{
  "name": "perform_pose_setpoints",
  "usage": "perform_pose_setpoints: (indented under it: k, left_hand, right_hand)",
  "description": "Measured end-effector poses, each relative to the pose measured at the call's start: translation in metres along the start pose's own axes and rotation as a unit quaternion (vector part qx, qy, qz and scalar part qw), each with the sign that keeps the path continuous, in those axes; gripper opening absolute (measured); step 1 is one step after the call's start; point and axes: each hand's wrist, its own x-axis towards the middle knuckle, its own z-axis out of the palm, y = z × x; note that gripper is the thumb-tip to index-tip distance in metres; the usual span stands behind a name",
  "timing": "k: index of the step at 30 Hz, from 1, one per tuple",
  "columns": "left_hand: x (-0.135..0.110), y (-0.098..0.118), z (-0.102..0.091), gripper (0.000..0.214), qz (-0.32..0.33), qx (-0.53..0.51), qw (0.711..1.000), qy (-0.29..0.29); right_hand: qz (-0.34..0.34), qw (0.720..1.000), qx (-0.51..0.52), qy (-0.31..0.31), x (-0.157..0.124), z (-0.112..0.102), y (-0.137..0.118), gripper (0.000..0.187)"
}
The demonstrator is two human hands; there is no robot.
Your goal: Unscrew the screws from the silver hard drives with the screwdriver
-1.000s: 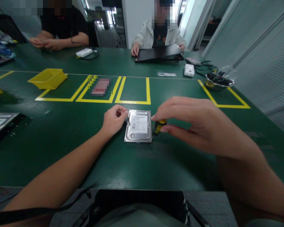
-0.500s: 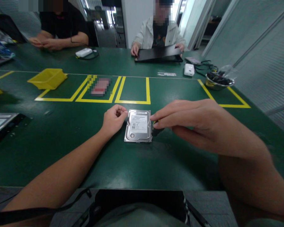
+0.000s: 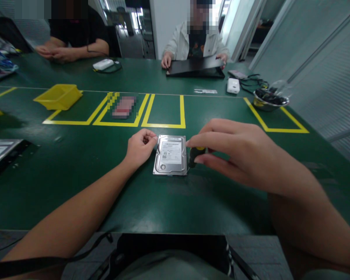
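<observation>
A silver hard drive (image 3: 171, 168) with a white label lies flat on the green table. My left hand (image 3: 140, 147) is closed at the drive's upper left edge, with thumb and forefinger against it. In my right hand (image 3: 236, 149) is a short screwdriver (image 3: 195, 157) with a dark handle and a yellow top, gripped between thumb and fingers. It leans at the drive's right side, its thin shaft reaching down to the lower right corner. Whether the tip sits in a screw is too small to tell.
Yellow tape squares mark the table beyond the drive. A yellow bin (image 3: 60, 97), a blurred reddish item (image 3: 125, 107) and a metal bowl of dark parts (image 3: 270, 99) stand there. Another drive-like device (image 3: 6, 153) lies left. Across the table, one person holds a black panel (image 3: 195, 67); another sits left.
My right fingers have spread and shifted around the screwdriver, showing more of its handle. The hard drive and my left hand stay put.
</observation>
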Motion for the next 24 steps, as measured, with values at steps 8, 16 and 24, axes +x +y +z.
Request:
perform_pose_setpoints:
  k: [8,16,24]
  left_hand:
    - [0.0,0.002,-0.001,0.012,-0.004,0.001,1.0,-0.004]
    - [-0.001,0.003,0.0,0.011,0.001,-0.005,1.0,-0.002]
    - [0.0,0.003,-0.001,0.012,-0.001,-0.005,1.0,-0.005]
  right_hand:
    - [0.016,0.987,-0.16,0.006,0.005,0.008,-0.004,0.029]
    - [0.023,0.982,-0.187,0.0,0.01,0.017,-0.009,0.048]
    - [0.121,0.964,-0.235,0.006,0.015,0.026,-0.018,0.044]
